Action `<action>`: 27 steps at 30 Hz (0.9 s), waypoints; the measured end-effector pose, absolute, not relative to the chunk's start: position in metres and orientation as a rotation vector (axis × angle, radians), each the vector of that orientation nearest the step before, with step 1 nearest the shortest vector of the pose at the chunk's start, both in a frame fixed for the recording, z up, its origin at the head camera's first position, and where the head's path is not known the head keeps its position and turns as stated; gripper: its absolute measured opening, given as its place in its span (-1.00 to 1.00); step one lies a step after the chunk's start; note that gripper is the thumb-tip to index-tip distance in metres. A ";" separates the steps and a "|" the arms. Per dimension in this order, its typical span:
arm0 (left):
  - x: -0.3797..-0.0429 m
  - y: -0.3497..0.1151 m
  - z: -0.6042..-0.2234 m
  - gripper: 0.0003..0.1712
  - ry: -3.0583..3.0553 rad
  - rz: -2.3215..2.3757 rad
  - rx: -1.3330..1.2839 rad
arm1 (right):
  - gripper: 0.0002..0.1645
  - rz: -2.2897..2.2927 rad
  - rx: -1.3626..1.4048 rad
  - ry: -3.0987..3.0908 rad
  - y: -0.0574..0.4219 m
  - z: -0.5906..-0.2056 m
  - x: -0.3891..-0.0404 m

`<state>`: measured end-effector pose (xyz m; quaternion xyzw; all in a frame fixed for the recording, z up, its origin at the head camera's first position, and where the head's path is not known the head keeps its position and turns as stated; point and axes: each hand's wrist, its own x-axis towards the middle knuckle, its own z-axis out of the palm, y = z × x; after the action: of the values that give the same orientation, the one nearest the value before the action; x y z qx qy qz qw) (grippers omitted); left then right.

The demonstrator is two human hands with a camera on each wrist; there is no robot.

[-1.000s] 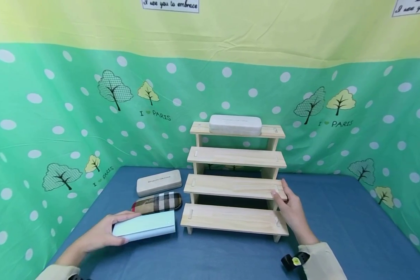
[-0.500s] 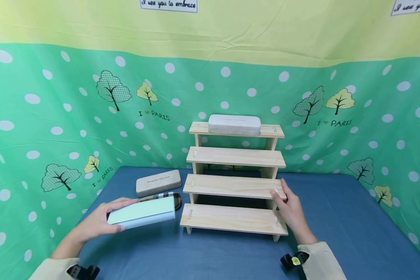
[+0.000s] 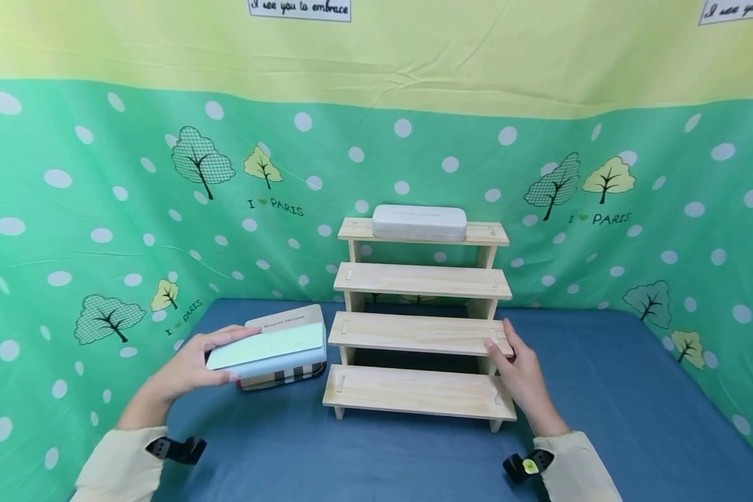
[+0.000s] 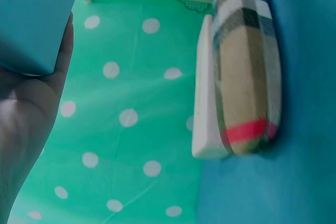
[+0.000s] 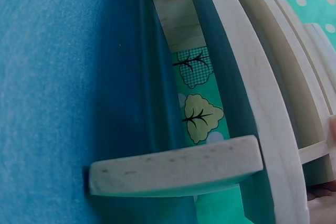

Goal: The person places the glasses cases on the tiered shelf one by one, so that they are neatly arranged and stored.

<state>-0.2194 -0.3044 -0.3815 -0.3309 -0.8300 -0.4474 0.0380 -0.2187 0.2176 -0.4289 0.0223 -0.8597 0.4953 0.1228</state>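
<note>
My left hand (image 3: 191, 366) grips the left end of a light blue glasses case (image 3: 270, 350), thumb along its near side and fingers over the far edge. The case is raised above the table. Behind and below it are a checked glasses case (image 3: 282, 378) and a pale grey glasses case (image 3: 286, 317), both partly hidden; the left wrist view shows the checked case (image 4: 244, 77) beside the pale one (image 4: 206, 98). With thumb and fingers, my right hand (image 3: 527, 380) holds the right end of a shelf on a stepped wooden display stand (image 3: 414, 333).
A white glasses case (image 3: 420, 223) lies on the stand's top shelf. The stand rests on a blue-covered table (image 3: 615, 418), with a green and yellow dotted curtain (image 3: 452, 139) behind. Black wrist cameras sit at both cuffs.
My left hand has lifted the light blue case and carried it away from me, over the checked case and partly across the pale one. The right hand stays on the stand.
</note>
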 end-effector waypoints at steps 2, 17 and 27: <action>-0.225 -0.299 -0.379 -0.24 -2.550 -1.359 -1.028 | -0.16 1.445 0.061 -2.507 0.218 -0.429 -0.219; -0.259 -0.255 -0.355 -0.26 -2.541 -1.361 -1.172 | -0.16 1.449 0.071 -2.493 0.219 -0.432 -0.220; -0.278 -0.226 -0.336 -0.23 -2.568 -1.333 -1.206 | -0.16 1.442 0.071 -2.498 0.219 -0.432 -0.220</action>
<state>-0.2783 -0.2261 -0.3360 -0.3847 -0.8193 -0.4252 0.0033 -0.2199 0.2192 -0.4316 0.0244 -0.8587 0.4956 0.1278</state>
